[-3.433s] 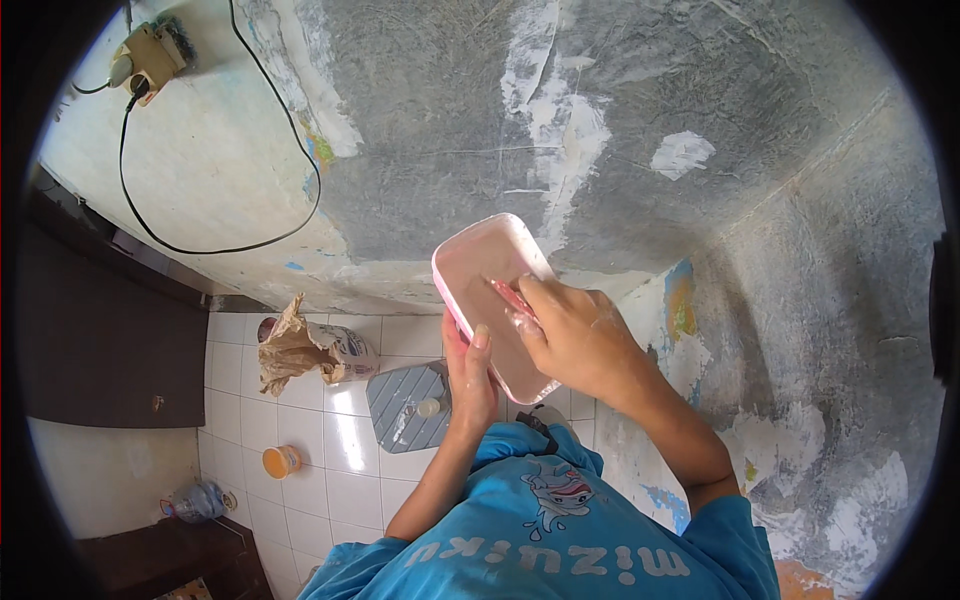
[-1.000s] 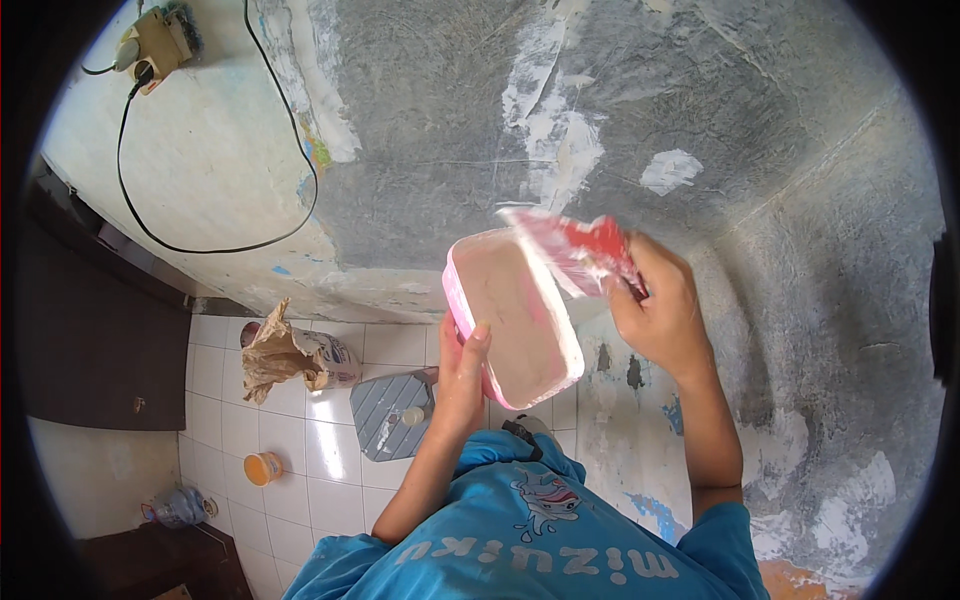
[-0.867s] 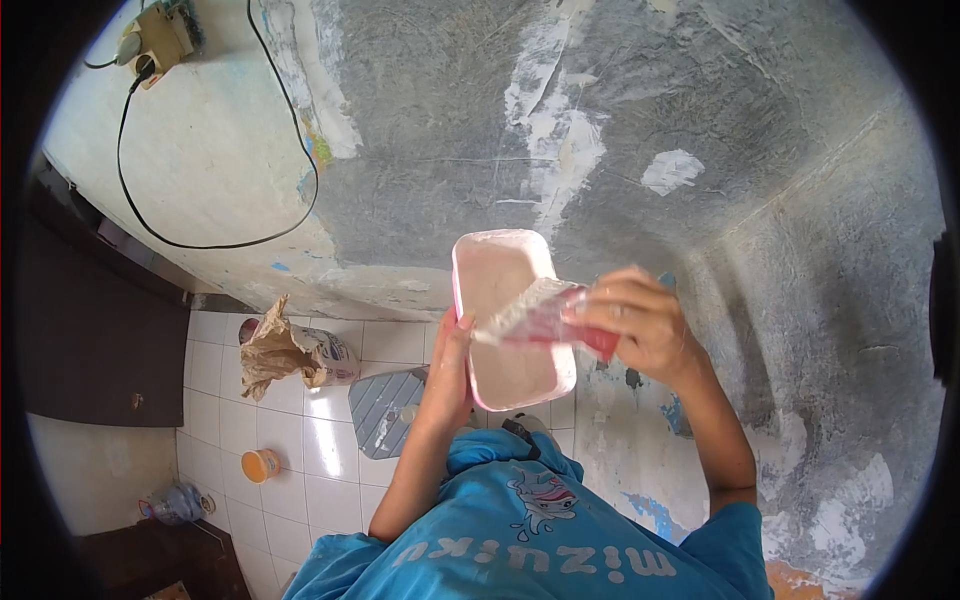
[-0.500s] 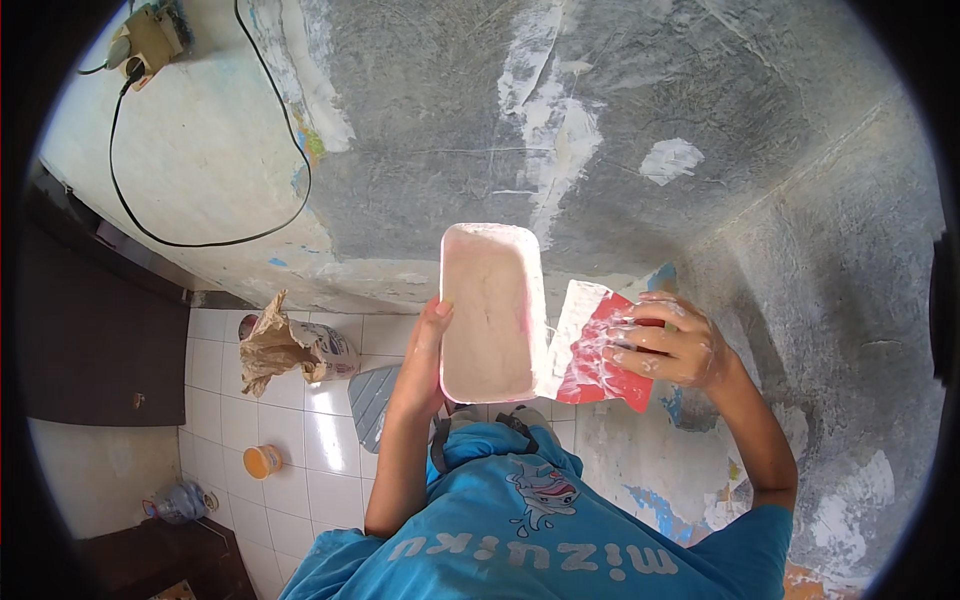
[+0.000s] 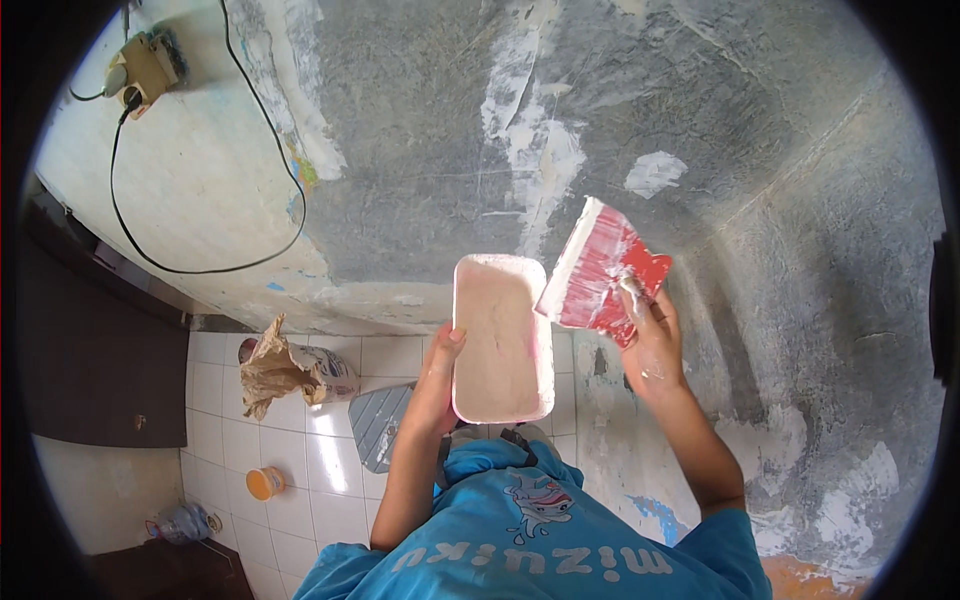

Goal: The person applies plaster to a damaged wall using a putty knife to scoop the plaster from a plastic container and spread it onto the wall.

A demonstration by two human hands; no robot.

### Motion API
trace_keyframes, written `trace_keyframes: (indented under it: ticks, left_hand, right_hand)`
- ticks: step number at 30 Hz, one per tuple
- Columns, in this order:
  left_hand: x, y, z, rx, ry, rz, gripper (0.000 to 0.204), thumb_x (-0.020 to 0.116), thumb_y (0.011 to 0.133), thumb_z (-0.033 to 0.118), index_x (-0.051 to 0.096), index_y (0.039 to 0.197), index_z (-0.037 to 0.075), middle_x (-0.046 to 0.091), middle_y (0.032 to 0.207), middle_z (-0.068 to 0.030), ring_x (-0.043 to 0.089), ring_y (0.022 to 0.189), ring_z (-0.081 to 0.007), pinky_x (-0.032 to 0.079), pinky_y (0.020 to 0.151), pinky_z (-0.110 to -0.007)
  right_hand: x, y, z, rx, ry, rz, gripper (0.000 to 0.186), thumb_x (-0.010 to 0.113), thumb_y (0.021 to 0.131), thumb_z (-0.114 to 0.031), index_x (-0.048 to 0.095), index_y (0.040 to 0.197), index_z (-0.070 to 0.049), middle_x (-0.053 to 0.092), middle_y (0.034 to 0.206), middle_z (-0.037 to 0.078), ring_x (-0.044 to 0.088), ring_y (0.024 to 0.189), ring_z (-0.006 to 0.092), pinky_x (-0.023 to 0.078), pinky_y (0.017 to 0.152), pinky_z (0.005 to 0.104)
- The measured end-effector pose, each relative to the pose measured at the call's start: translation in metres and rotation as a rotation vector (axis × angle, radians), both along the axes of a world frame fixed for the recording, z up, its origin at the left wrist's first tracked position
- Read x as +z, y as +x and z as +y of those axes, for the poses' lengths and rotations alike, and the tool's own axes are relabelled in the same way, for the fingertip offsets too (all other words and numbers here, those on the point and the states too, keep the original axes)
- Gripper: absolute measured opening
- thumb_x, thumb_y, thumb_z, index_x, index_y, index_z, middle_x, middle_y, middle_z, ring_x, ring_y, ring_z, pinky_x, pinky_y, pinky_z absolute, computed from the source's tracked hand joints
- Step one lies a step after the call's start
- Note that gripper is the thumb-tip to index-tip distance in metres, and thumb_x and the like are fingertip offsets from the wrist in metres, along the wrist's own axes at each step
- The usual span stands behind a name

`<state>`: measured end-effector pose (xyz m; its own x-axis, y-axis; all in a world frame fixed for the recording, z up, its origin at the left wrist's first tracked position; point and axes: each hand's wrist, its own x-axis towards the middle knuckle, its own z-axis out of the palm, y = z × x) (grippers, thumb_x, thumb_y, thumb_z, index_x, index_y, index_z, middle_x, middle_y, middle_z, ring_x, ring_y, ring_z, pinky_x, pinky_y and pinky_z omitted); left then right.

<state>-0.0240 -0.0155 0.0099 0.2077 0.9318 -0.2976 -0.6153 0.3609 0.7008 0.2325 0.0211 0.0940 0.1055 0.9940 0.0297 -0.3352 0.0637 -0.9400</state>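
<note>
My left hand point(image 5: 437, 375) grips the left side of a white-rimmed rectangular tub point(image 5: 497, 345), thumb over the rim. Pale, pinkish-beige wall filler lies inside it. In my right hand point(image 5: 650, 345) is a wide red plastic putty knife point(image 5: 603, 268), held by its back edge with the fingers closed. White filler coats its straight edge and streaks its face. The lower end of that edge is at the tub's right rim; whether they touch I cannot tell. Filler smears my right thumb and wrist.
Ahead stands a grey wall point(image 5: 410, 130) with white filler patches point(image 5: 545, 150). A black cable point(image 5: 190, 270) hangs from a socket adapter point(image 5: 150, 75). On the tiled floor are an opened paper sack point(image 5: 275, 370), an orange-yellow cup point(image 5: 265, 483), a grey slab point(image 5: 380, 425) and a clear plastic bottle point(image 5: 182, 524).
The putty knife has swung upward and turned, its coated edge lifting along the tub's right side. My right hand now grips from below. The tub sits slightly lower and further right in view.
</note>
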Motion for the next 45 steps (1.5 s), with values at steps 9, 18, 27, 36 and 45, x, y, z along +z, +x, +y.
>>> trace_keyframes:
  ticks: [9, 18, 27, 36, 45]
  left_hand:
    - [-0.005, -0.008, -0.005, 0.031, 0.079, -0.031, 0.071, 0.059, 0.101, 0.048, 0.039, 0.148, -0.001, 0.054, 0.139, -0.0165, 0.058, 0.126, -0.0252, 0.051, 0.103, -0.039]
    - [-0.001, -0.015, -0.010, 0.095, 0.055, -0.020, 0.066, 0.057, 0.102, 0.047, 0.043, 0.146, 0.000, 0.056, 0.139, -0.0166, 0.060, 0.124, -0.0261, 0.052, 0.102, -0.040]
    - [-0.011, -0.035, -0.018, 0.237, 0.010, -0.021, 0.061, 0.056, 0.102, 0.046, 0.046, 0.141, 0.001, 0.059, 0.136, -0.0161, 0.062, 0.122, -0.0276, 0.052, 0.102, -0.041]
    - [-0.003, -0.037, -0.014, 0.221, -0.003, 0.002, 0.061, 0.049, 0.104, 0.044, 0.043, 0.148, 0.002, 0.057, 0.142, -0.0160, 0.060, 0.127, -0.0286, 0.050, 0.106, -0.043]
    - [-0.011, -0.054, -0.016, 0.286, 0.014, -0.039, 0.058, 0.047, 0.104, 0.044, 0.046, 0.145, 0.003, 0.059, 0.138, -0.0146, 0.060, 0.125, -0.0269, 0.050, 0.104, -0.043]
  right_hand:
    - [0.080, -0.041, 0.059, -0.014, 0.197, 0.284, 0.028, 0.061, 0.104, -0.017, 0.061, 0.131, -0.009, 0.066, 0.120, 0.003, 0.064, 0.106, 0.0147, 0.052, 0.092, 0.0358]
    - [0.160, -0.082, 0.194, -0.850, 1.394, -1.201, 0.051, 0.055, 0.093, 0.004, 0.054, 0.144, 0.001, 0.052, 0.132, 0.016, 0.053, 0.122, 0.0329, 0.046, 0.104, 0.0439]
    - [0.041, -0.105, 0.210, -0.846, 1.199, -1.534, 0.055, 0.063, 0.089, -0.004, 0.055, 0.143, -0.003, 0.051, 0.132, 0.012, 0.052, 0.123, 0.0311, 0.045, 0.107, 0.0463]
    - [0.183, -0.087, 0.211, -0.991, 1.184, -1.543, 0.051, 0.060, 0.091, -0.003, 0.055, 0.141, 0.001, 0.054, 0.133, 0.016, 0.052, 0.124, 0.0324, 0.045, 0.108, 0.0471]
    - [0.042, -0.103, 0.187, -0.690, 1.198, -1.571, 0.055, 0.060, 0.089, -0.004, 0.054, 0.144, 0.001, 0.053, 0.134, 0.016, 0.052, 0.126, 0.0322, 0.044, 0.110, 0.0480]
